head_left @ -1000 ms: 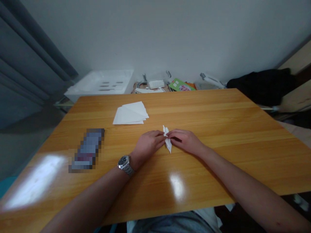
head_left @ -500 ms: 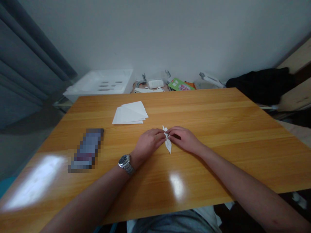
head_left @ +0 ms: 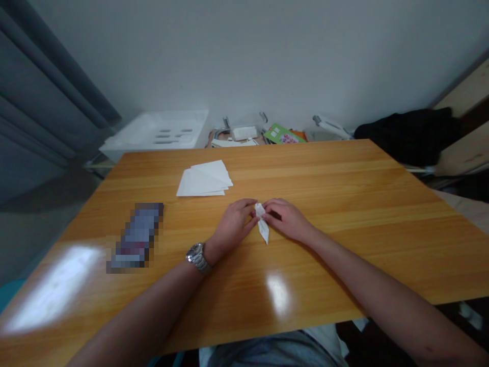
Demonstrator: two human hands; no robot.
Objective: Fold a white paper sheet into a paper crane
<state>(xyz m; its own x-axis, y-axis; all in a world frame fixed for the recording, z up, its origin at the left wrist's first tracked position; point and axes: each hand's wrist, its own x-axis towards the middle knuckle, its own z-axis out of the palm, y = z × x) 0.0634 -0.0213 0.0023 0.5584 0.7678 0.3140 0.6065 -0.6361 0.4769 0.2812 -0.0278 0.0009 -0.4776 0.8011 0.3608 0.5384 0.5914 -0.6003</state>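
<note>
A small folded white paper (head_left: 263, 229), narrow with a pointed lower end, lies between my hands over the table. My left hand (head_left: 235, 221) pinches its left edge with thumb and fingers; a metal wristwatch (head_left: 197, 256) is on that wrist. From the other side, my right hand (head_left: 287, 218) grips the right edge, fingers bent and thumb below. Fingertips hide part of the folds at the middle. Beyond my left hand rests a loose stack of white paper sheets (head_left: 204, 179).
The wooden table (head_left: 344, 188) spans the view. A blurred-out phone (head_left: 137, 234) lies at left. Behind the far edge are a white tray (head_left: 153, 130), a green booklet (head_left: 281, 133), cables and a black cloth (head_left: 408, 135). A grey curtain (head_left: 42, 102) hangs at left.
The folded paper's upper part now shows wider and flatter between my hands. My fingers have shifted slightly along its edges, and the left fingers are a little more spread from the thumb.
</note>
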